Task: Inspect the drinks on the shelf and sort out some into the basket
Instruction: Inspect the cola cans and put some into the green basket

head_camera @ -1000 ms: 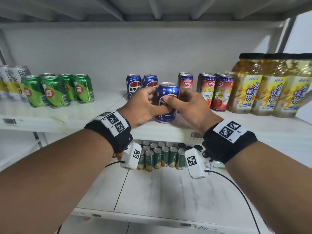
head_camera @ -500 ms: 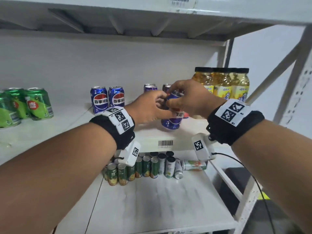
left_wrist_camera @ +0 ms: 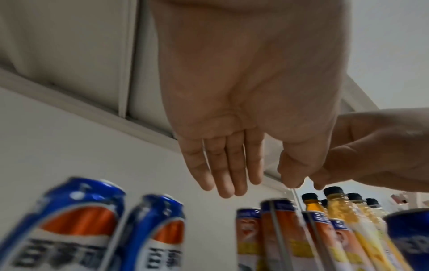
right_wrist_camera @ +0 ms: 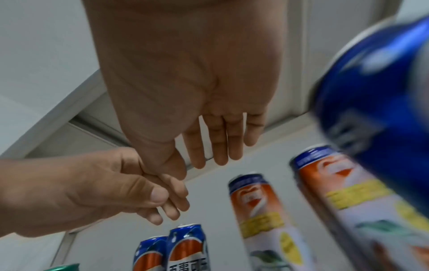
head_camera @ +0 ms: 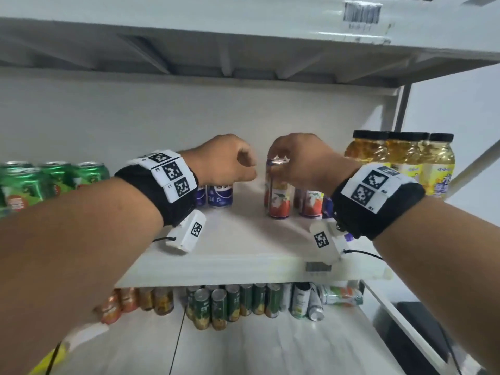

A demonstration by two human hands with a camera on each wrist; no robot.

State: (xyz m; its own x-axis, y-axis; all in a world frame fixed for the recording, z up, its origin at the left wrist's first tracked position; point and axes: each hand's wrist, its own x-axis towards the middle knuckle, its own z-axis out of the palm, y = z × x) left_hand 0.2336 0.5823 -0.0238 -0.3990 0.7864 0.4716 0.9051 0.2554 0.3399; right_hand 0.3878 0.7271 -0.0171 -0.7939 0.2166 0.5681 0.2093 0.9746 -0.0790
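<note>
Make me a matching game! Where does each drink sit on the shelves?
Drinks:
1. green cans
2. yellow bottles
3. blue cola cans
4. slim dark-green cans

Places:
A. on the lower shelf
B. far right of the upper shelf
C. far left of the upper shelf
D. middle of the upper shelf, left of the red fruit cans

Pairs: 1-C, 2-B, 3-D, 4-A
</note>
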